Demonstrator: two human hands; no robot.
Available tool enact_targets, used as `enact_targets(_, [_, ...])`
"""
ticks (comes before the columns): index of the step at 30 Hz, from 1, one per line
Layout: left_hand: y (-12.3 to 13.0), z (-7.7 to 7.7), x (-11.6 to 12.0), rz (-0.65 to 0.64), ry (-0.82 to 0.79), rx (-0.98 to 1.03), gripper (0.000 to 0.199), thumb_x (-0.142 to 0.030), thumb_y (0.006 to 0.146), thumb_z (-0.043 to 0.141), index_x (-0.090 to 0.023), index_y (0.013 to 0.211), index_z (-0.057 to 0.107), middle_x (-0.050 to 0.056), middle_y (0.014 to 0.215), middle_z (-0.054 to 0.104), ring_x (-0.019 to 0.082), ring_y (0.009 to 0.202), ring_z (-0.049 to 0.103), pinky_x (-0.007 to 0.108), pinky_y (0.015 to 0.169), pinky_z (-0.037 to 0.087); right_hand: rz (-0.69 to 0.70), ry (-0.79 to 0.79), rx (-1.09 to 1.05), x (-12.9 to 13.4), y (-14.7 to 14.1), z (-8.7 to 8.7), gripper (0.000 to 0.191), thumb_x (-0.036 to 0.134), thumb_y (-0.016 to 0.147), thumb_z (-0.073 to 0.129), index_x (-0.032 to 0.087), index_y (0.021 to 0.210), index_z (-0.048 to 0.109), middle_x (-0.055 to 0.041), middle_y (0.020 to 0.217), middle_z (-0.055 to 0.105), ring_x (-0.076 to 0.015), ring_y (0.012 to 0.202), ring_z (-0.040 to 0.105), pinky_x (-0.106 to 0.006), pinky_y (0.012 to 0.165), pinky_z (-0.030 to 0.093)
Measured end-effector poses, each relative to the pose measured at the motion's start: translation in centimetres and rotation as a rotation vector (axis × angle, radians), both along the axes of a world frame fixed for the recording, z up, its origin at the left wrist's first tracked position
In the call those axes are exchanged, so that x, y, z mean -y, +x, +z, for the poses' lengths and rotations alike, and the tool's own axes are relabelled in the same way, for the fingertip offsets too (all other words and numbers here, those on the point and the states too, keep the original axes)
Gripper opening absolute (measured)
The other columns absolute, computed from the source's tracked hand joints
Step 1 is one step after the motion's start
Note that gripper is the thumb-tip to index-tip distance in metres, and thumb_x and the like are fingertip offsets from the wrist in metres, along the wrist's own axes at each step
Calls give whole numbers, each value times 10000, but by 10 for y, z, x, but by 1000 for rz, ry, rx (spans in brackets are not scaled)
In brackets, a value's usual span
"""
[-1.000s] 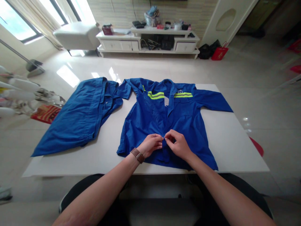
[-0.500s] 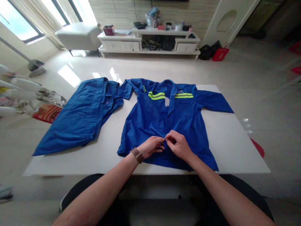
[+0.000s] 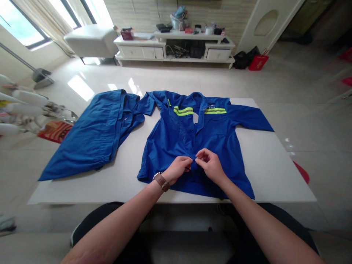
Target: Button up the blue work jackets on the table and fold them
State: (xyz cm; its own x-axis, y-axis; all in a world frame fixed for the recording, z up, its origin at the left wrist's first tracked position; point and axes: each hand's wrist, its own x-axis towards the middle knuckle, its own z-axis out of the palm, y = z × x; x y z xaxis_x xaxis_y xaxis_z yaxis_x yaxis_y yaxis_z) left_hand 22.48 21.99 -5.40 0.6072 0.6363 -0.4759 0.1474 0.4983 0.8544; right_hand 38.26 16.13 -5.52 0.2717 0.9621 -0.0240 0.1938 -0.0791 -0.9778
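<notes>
A blue jacket (image 3: 217,139) with yellow-green and grey stripes lies spread on the white table (image 3: 275,168), its collar at the far side and its front open near the collar. At the lower front edges, my left hand (image 3: 180,169) is closed in a pinch on the jacket cloth, with a brown watch on its wrist. Close beside it on the right, my right hand (image 3: 209,165) pinches the jacket's front edge, thumb and fingertip together. The fingertips of both hands almost touch. Any button between them is too small to make out.
Folded blue cloth (image 3: 93,128) lies on the table's left part, hanging over its edge. A red paper bag (image 3: 55,131) and white objects stand at the left. Beyond the table are a white cabinet (image 3: 140,53), a grey bench (image 3: 92,40) and a red bag (image 3: 258,62).
Both hands have moved slightly up the jacket front. The left fingers have curled in more, and the right fingertips have shifted a little to the right.
</notes>
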Motion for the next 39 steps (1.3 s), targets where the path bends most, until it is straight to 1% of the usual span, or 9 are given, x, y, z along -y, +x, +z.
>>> enact_targets(4, [1,1,0,-52,100,27,324,-468,739,680,-157,737,589,-22,718,535,108,702,512,228,663,399,-5,-134,-124,-5,5,-4,233,388,691,702,198,803,629,25,657,583,-138,584,528,-247,515,398])
enact_targets(12, [3,-8,-1,-74,231,18,371,-493,722,720,-146,770,597,-41,658,512,85,597,430,235,574,311,65,-104,151,-5,11,-7,304,478,813,637,204,691,589,9,659,545,-142,629,489,-267,586,376])
enact_targets(17, [1,-11,-3,-179,284,-30,304,-434,736,687,-161,709,557,-66,588,458,72,535,353,245,533,230,114,-169,80,-7,13,-12,331,510,810,594,221,665,527,37,569,459,-138,579,435,-265,561,336])
enact_targets(21, [-1,-6,-2,-240,385,-77,270,-396,764,662,-166,676,553,-61,587,465,85,558,392,246,557,275,202,-272,23,-8,15,-16,359,532,820,555,220,651,501,53,543,411,-127,547,387,-268,558,311])
enact_targets(26, [-19,11,-15,-334,735,-230,216,-314,779,677,-176,940,635,1,832,636,151,766,567,264,704,407,132,-190,472,-5,21,-9,265,377,887,496,202,704,572,-28,776,595,-161,727,536,-284,679,373])
enact_targets(30, [-54,6,-32,-616,921,-524,274,-172,652,738,-196,891,604,12,846,629,190,798,576,281,690,404,74,-156,694,1,32,7,218,298,916,478,215,788,633,-33,832,665,-163,758,587,-276,681,364])
enact_targets(34, [-84,-13,-31,-810,1050,-751,287,-59,643,652,-197,890,606,62,950,623,239,916,582,308,734,421,308,-324,573,19,48,24,312,386,885,557,204,633,585,-1,589,604,-149,569,553,-271,586,347])
enact_targets(37, [-95,-13,-27,-797,1114,-797,305,-77,693,628,-209,966,590,74,1050,608,257,997,565,337,789,440,664,-578,308,38,60,26,317,433,879,582,194,680,644,-13,624,661,-159,539,599,-268,564,404])
enact_targets(39, [-100,-6,-28,-761,1151,-793,321,-77,710,606,-213,1000,573,73,1084,600,259,1040,553,353,840,444,733,-612,330,50,68,20,200,368,854,620,191,813,704,-33,750,719,-184,650,662,-279,631,460])
